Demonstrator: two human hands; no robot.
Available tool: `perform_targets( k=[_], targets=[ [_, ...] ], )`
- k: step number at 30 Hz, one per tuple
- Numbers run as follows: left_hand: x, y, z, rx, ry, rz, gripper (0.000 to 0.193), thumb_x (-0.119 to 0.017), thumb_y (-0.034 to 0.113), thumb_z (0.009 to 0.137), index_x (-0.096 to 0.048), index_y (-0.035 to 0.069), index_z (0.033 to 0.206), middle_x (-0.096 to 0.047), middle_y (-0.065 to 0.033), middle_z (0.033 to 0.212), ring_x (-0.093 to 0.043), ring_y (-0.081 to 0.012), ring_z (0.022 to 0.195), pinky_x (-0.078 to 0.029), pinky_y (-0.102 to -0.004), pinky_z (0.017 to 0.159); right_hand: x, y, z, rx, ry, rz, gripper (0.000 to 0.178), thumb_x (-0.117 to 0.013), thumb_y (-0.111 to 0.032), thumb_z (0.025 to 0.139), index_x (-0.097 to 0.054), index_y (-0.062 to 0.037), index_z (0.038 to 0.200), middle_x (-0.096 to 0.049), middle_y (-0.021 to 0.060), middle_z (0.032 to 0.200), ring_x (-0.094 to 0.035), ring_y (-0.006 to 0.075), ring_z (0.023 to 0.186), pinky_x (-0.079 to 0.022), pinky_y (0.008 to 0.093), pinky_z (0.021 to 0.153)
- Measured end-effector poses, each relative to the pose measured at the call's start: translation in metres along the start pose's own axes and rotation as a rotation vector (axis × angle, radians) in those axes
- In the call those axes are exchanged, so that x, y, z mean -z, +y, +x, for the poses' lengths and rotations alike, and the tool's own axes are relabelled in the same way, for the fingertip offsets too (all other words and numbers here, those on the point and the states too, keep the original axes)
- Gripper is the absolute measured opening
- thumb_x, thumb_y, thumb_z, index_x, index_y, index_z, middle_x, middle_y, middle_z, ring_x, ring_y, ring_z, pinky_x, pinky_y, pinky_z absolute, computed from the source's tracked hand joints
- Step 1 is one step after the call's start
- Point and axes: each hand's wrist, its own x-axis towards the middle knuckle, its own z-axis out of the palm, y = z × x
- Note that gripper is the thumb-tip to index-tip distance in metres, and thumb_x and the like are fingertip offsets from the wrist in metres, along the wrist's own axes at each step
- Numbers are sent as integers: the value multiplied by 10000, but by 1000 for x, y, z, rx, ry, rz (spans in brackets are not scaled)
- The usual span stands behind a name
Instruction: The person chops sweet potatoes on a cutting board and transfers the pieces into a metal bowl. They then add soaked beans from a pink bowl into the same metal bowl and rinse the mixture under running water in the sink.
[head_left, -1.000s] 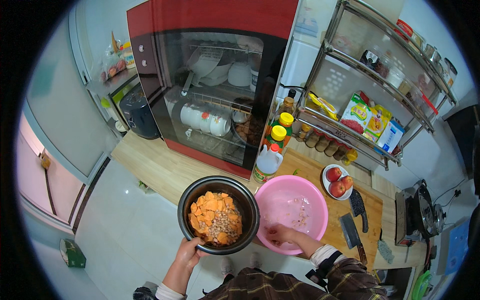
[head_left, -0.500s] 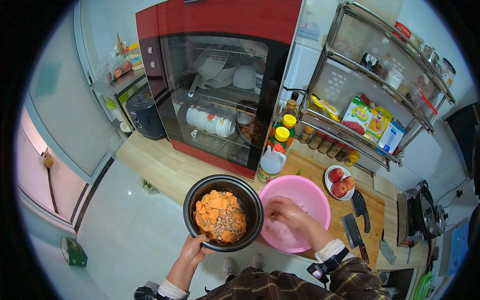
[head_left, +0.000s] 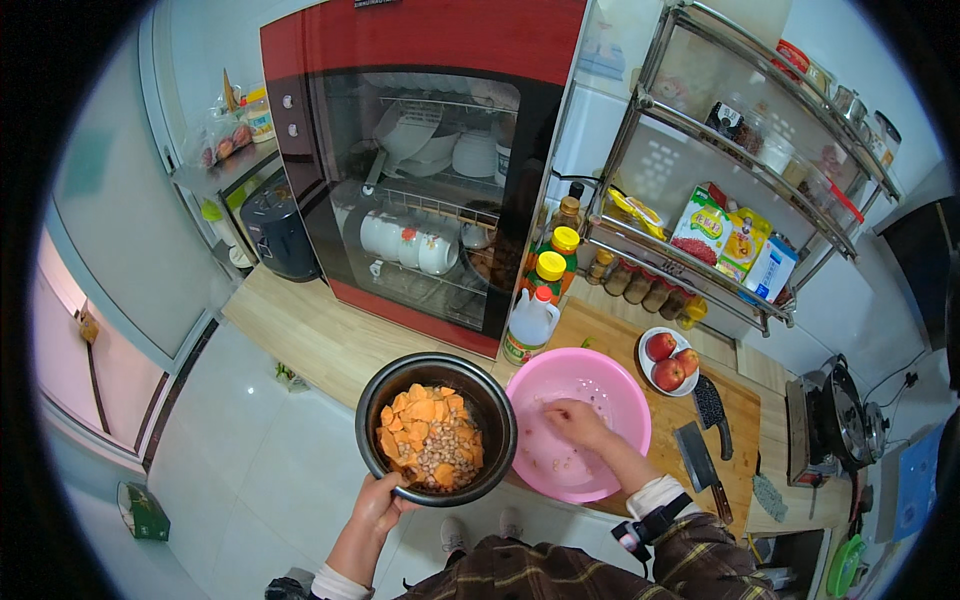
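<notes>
My left hand (head_left: 378, 503) grips the near rim of a round dark metal pot (head_left: 366, 418), thumb over the edge. Inside lie thin orange slices (head_left: 412, 408), which look like sweet potato, and many peanuts (head_left: 440, 446). To its right stands a pink plastic basin (head_left: 632, 408), its rim close against the pot. My right hand (head_left: 578, 422) is down in the basin, fingers bent together toward the bottom; whatever they hold is hidden. Several peanuts and small pale bits are scattered around it in what looks like shallow water.
Right of the basin, a wooden board (head_left: 590, 325) carries a plate of apples (head_left: 668, 362), a cleaver (head_left: 697, 455) and a dark knife (head_left: 712, 405). Bottles (head_left: 531, 325) stand behind the basin, beside a red dish cabinet (head_left: 420, 345). A metal rack (head_left: 690, 270) and stove (head_left: 805, 430) are farther right.
My right hand has shifted within the basin, its fingers now bent lower, and more peanuts show around it. My left hand still holds the pot; the view has shifted slightly.
</notes>
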Motion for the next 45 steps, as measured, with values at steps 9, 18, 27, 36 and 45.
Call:
perform_targets(
  k=[9, 18, 27, 36, 45],
  targets=[
    [-7, -1, -6, -19, 52, 5, 465, -444, -5, 709, -361, -133, 1148, -553, -252, 996, -635, -321, 743, -578, -381, 574, -14, 103, 19, -214, 151, -289, 313, -562, -360, 787, -618, -70, 890, -610, 163, 843, -584, 299, 783, -460, 378, 732],
    [-3, -2, -5, 6, 49, 19, 494, -471, -2, 677, -379, -122, 1147, -541, -249, 1042, -616, -347, 826, -563, -440, 641, -86, 57, -5, 66, -226, -161, 190, -539, -206, 784, -607, -30, 802, -605, 175, 782, -583, 291, 683, -463, 360, 648],
    [-3, -4, -3, -7, 72, 0, 470, -468, -2, 693, -376, -126, 1137, -557, -240, 1004, -629, -328, 766, -573, -400, 596, -57, 49, -11, -247, -565, 440, 67, -543, -43, 800, -586, 8, 809, -546, 44, 668, -525, 135, 572, -450, 253, 516],
    [-3, -3, -3, -15, 60, -25, 465, -456, -25, 697, -360, -124, 1141, -540, -245, 1020, -630, -320, 770, -578, -384, 589, 6, 3, 1, -232, -410, 905, 125, -601, -40, 765, -579, 4, 880, -561, 44, 748, -550, 127, 663, -471, 251, 586],
    [-2, -4, 1, -9, 30, -9, 488, -460, -9, 685, -369, -121, 1150, -539, -245, 1039, -621, -332, 811, -569, -414, 614, -84, -105, 7, 743, -351, 260, 232, -596, -103, 785, -564, -40, 1006, -589, 97, 922, -576, 201, 885, -456, 308, 793]
  ],
)
